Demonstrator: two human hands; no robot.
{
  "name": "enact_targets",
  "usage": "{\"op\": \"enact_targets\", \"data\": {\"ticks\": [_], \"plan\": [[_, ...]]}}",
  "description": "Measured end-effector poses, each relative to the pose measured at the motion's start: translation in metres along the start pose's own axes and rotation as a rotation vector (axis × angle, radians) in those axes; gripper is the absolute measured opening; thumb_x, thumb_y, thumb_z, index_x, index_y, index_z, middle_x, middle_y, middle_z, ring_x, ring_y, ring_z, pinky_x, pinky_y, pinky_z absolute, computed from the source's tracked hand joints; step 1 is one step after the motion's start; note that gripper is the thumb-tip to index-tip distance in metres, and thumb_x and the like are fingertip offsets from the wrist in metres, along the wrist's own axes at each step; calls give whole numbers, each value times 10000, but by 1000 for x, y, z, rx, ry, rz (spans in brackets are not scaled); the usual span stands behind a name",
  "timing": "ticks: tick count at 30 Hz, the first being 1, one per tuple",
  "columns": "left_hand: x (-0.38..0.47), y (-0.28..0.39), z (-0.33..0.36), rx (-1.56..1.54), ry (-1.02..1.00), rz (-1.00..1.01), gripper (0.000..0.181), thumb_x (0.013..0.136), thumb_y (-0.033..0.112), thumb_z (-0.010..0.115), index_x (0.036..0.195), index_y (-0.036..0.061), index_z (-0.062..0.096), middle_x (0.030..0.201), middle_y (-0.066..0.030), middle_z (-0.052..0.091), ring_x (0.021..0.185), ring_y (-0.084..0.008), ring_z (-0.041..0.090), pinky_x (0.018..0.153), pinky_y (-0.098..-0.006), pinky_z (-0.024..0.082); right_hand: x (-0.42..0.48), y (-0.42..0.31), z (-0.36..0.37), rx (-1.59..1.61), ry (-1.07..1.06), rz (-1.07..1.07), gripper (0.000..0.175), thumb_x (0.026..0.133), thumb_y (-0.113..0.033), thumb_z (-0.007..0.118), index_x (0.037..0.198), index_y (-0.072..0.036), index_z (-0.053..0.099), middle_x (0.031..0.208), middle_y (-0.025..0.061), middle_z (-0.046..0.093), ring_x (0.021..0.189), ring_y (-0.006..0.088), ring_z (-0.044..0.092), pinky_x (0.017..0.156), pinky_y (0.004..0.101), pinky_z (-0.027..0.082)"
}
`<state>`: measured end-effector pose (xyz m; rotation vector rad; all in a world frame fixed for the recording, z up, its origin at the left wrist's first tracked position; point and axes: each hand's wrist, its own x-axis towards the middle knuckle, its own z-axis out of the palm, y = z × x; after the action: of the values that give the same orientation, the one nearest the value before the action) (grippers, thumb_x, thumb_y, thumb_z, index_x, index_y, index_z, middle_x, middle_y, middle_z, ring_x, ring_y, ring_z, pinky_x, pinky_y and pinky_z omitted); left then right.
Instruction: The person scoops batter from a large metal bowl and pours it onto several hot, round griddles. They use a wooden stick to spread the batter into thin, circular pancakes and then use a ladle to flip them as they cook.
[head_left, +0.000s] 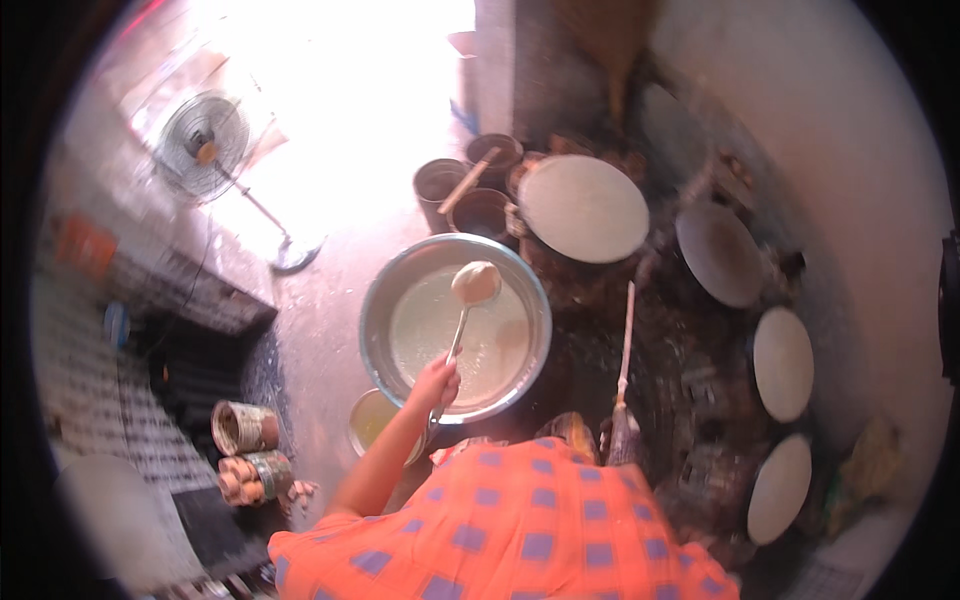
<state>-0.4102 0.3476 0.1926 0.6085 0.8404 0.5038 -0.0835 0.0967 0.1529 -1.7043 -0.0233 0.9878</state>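
Note:
My left hand (437, 386) grips the handle of a metal ladle (458, 334). The ladle's bowl, heaped with pale batter-like liquid (477, 280), is over a wide metal basin (366, 322). More of this whitish liquid (420, 337) lies in the basin. Under my left forearm, a smaller bowl (354, 420) with yellowish liquid is partly covered. My right hand is out of view. Right of the basin, a long stick (627, 337) rises from a dark bundled end (622, 442) near my orange checked clothing (517, 525).
Large round griddle-like discs (583, 208), (783, 364), (780, 489) and a darker pan (718, 255) curve along the right. Several dark tins (439, 180) stand beyond the basin, with a wooden piece (469, 180) across them. At left are a pedestal fan (204, 146) and stacked clay-coloured cups (244, 480).

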Motion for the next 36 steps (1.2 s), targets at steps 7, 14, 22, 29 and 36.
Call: {"op": "enact_targets", "data": {"ticks": [7, 14, 22, 29, 36], "plan": [[58, 27, 174, 450, -161, 41, 444, 982, 134, 468, 1419, 96, 400, 583, 47, 399, 424, -50, 388, 354, -204, 302, 12, -34, -78, 131, 217, -90, 393, 899, -222, 637, 1290, -213, 598, 612, -78, 481, 407, 40, 403, 374, 222, 348], [272, -5, 396, -37, -454, -759, 283, 992, 191, 459, 1250, 83, 502, 612, 58, 420, 414, -43, 382, 366, -213, 320, 91, -42, -212, 71, 430, -100, 212, 878, -284, 664, 1043, -151, 649, 675, -29, 550, 504, 85, 513, 439, 268, 419], [393, -52, 613, 834, -553, -270, 232, 960, 180, 485, 1166, 82, 526, 683, 0, 498, 442, -79, 428, 397, -260, 369, 204, -180, -319, -792, 736, -781, 394, 859, -261, 667, 1195, -63, 614, 1035, 151, 662, 934, 338, 642, 800, 406, 525], [465, -108, 659, 1184, -533, -22, 185, 914, 240, 508, 1002, 89, 567, 627, -44, 526, 418, -150, 489, 378, -334, 406, 293, -199, -354, -876, 707, -614, 361, 846, -292, 665, 1149, -98, 633, 914, 160, 657, 829, 357, 643, 708, 428, 528], [495, -106, 648, 1810, -482, 725, 505, 885, 235, 483, 1386, 174, 459, 887, -197, 677, 803, -342, 674, 687, -442, 530, 325, -183, -314, -600, 665, -506, 362, 867, -262, 641, 1164, -54, 646, 1018, 187, 670, 936, 347, 655, 817, 396, 517]]}}
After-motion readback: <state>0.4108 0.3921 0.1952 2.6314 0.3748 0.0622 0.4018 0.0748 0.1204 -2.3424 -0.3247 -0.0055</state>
